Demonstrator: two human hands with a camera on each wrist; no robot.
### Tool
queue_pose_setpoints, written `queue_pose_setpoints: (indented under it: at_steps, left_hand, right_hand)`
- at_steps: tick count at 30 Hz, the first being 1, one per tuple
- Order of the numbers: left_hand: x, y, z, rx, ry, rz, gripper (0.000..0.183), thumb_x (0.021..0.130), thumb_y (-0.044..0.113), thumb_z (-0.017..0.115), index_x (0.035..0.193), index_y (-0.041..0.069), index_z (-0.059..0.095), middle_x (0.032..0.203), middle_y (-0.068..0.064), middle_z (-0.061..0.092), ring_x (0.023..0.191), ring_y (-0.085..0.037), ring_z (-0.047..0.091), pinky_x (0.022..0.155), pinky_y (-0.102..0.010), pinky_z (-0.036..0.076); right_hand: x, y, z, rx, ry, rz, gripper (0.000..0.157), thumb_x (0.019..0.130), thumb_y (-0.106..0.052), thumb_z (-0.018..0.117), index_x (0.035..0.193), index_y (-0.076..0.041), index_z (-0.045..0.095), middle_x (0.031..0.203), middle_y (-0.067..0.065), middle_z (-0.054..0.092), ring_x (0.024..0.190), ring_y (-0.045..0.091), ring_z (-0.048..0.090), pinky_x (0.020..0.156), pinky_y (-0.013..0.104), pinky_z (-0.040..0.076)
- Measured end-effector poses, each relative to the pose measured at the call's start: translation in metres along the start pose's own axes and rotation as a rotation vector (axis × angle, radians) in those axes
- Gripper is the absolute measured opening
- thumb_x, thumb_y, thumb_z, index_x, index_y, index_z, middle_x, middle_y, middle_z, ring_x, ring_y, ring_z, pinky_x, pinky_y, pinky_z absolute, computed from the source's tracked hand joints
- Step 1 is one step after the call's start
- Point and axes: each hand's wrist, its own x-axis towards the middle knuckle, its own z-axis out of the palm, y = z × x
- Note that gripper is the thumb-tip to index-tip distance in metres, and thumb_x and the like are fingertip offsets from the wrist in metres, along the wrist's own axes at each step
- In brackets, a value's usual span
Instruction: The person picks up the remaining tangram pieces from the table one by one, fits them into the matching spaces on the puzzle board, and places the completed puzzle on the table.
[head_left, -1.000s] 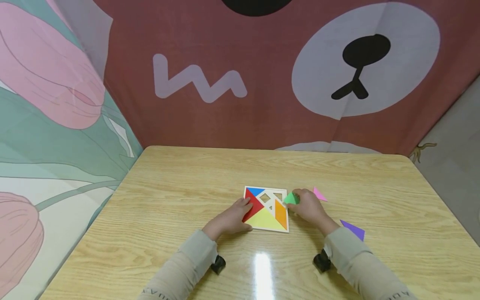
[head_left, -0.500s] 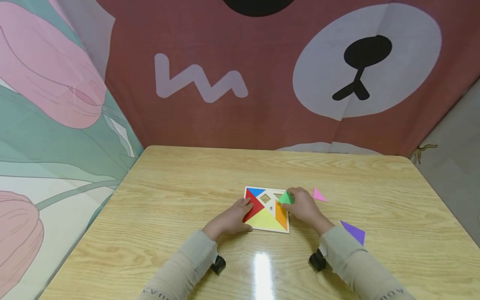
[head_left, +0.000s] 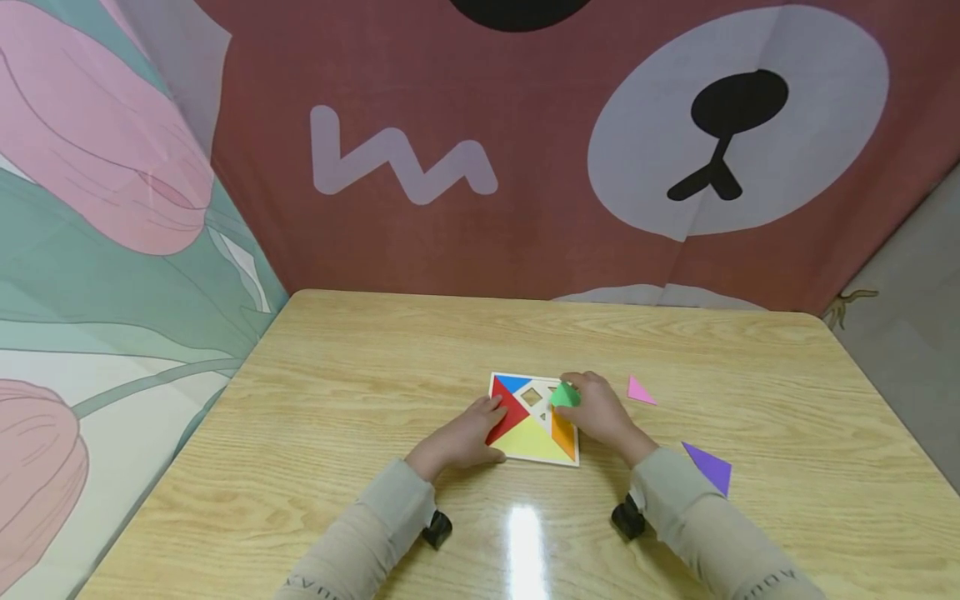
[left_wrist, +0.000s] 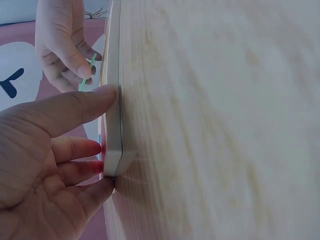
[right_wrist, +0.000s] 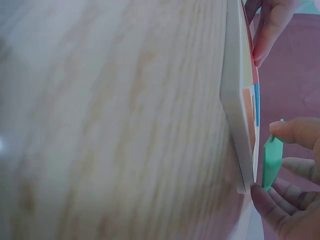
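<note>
A white-framed tangram board lies on the table with red, yellow, blue and orange pieces in it. My left hand rests on its left side, fingertips on the red piece and thumb at the near edge. Between thumb and fingers my right hand pinches a flat green tangram piece over the board's right side. In the right wrist view, the green piece is tilted up, apart from the board. Fingers cover part of its outline.
To the right of the board lie a pink triangle and a purple triangle, the purple one close to the right sleeve. Cut-outs, including a square opening, show in the board. A printed cloth hangs behind the table.
My right hand has moved left with the green piece, from beside the board's right edge to over the board. The left hand has stayed in place on the board.
</note>
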Motion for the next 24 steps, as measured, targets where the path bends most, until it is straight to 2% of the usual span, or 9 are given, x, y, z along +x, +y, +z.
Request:
queue_pose_setpoints:
  at_steps: [9,17,24]
  left_hand:
    - [0.0005,-0.0006,0.0002,0.012,0.002,0.002,0.069,0.077,0.028,0.064,0.132,0.002,0.033,0.141,-0.01,0.02,0.128,-0.025,0.012,0.101,-0.033,0.018]
    - [0.0,-0.0002,0.0005,0.007,0.002,-0.004,0.069,0.077,0.028,0.064,0.133,0.003,0.033,0.141,-0.009,0.02,0.129,-0.024,0.012,0.101,-0.033,0.018]
    - [-0.0001,0.001,-0.0004,0.002,0.003,-0.002,0.069,0.077,0.027,0.064,0.133,0.003,0.033,0.141,-0.01,0.019,0.129,-0.024,0.012,0.101,-0.033,0.018]
  right_hand:
    - [0.0029,-0.0026,0.0038,-0.008,-0.013,0.011,0.051,0.071,-0.016,0.069,0.116,0.0,0.052,0.103,0.014,0.052,0.086,0.024,0.047,0.08,0.039,0.041]
    - [0.0039,-0.0041,0.0036,-0.011,-0.033,0.013,0.052,0.073,-0.017,0.068,0.117,0.002,0.05,0.105,0.017,0.051,0.088,0.026,0.047,0.082,0.04,0.041]
    - [0.0039,-0.0077,0.0046,-0.022,-0.018,-0.006,0.051,0.072,-0.016,0.068,0.117,0.002,0.051,0.108,0.018,0.051,0.093,0.029,0.046,0.082,0.04,0.041]
